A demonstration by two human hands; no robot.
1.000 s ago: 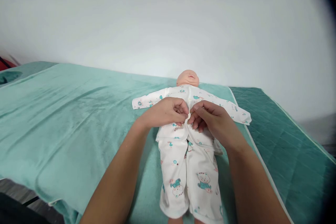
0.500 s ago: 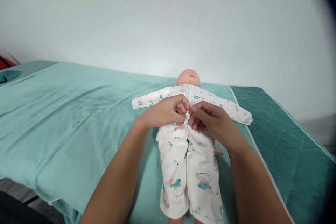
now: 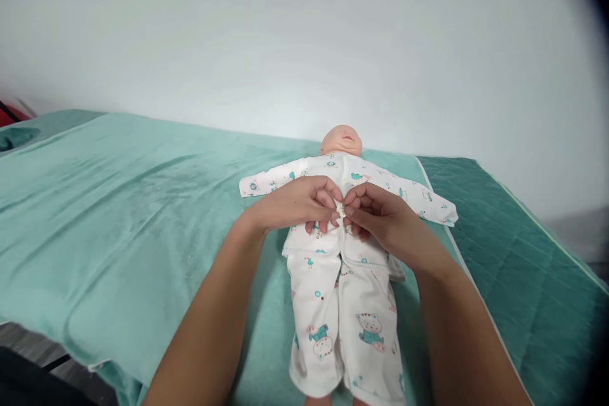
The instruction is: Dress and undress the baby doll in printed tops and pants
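Note:
A baby doll (image 3: 341, 140) lies on its back, its head toward the wall and its arms spread. It wears a white printed shirt (image 3: 320, 243) and matching trousers (image 3: 368, 330). Over the middle of the shirt, my left hand (image 3: 304, 203) pinches the front edge of the cloth between thumb and fingertips. Close against it on the right, my right hand (image 3: 375, 210) pinches the same front opening. A small pale fastener shows between the fingertips; its details are too small to tell.
Beneath the doll is a light green cover (image 3: 143, 216) with some wrinkles. A darker green quilted mat (image 3: 514, 254) lies at the right. Behind stands a white wall (image 3: 285, 57). Something red (image 3: 8, 115) shows at the far left edge.
Both hands stay at the shirt front with small finger shifts. The left hand's lower fingers have spread a little, and the cloth edges between the hands lie flatter.

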